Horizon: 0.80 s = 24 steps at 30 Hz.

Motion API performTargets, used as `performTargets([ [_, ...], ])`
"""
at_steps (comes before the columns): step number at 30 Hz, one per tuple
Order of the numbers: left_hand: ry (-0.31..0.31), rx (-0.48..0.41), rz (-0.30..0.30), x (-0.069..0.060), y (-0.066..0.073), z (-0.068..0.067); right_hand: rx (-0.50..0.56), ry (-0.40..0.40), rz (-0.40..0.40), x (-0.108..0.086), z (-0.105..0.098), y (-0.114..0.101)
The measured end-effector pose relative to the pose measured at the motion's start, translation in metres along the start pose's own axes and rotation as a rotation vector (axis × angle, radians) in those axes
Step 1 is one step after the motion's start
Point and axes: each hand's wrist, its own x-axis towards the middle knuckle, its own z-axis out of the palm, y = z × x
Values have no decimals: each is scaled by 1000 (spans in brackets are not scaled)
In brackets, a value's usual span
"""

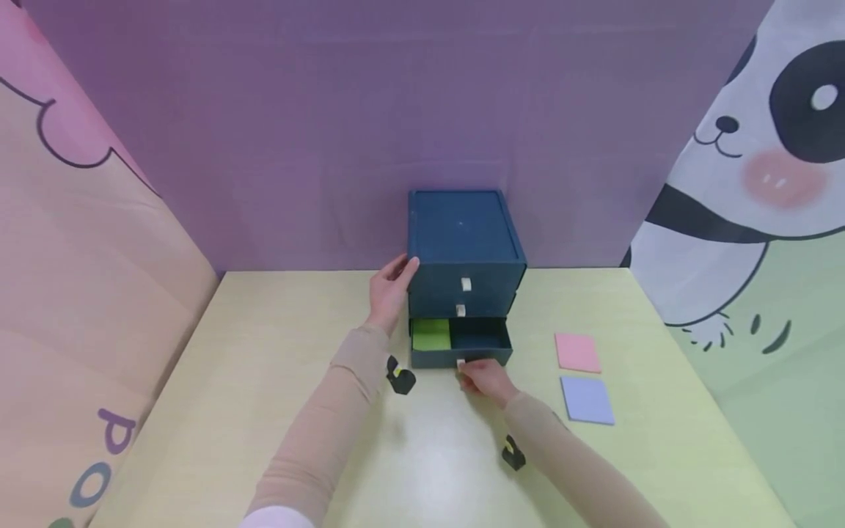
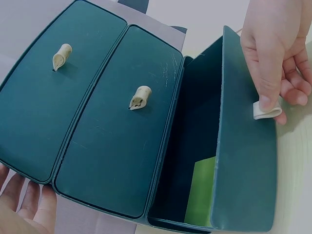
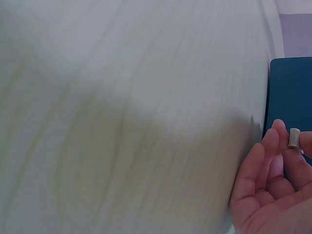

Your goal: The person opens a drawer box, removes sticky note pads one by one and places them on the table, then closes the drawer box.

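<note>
A dark blue drawer cabinet (image 1: pixel 467 227) stands at the table's far edge. Its bottom drawer (image 1: pixel 429 359) is pulled out, and a green sticky note pad (image 1: pixel 430 334) lies in the left compartment. At the drawer's front, my right hand (image 1: pixel 487 380) pinches the white pull tab (image 2: pixel 265 110) between thumb and index finger; the other fingers curl loosely beside it. My left hand (image 1: pixel 388 290) rests against the cabinet's left side near the front top corner, fingers fairly straight in the left wrist view. The two upper drawers (image 2: pixel 109 126) are closed, each with a pale tab.
Right of the cabinet, a pink note pad (image 1: pixel 578 353) and a lavender note pad (image 1: pixel 587 400) lie on the pale table (image 1: pixel 277 352). A purple backdrop (image 1: pixel 297 147) hangs right behind the cabinet. Printed cloths, one with a panda (image 1: pixel 759 161), flank the table.
</note>
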Motion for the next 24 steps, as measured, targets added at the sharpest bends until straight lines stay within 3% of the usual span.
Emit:
performTargets([
  [24, 9, 4, 28, -1, 1, 2, -80, -71, -32, -16, -6, 10],
])
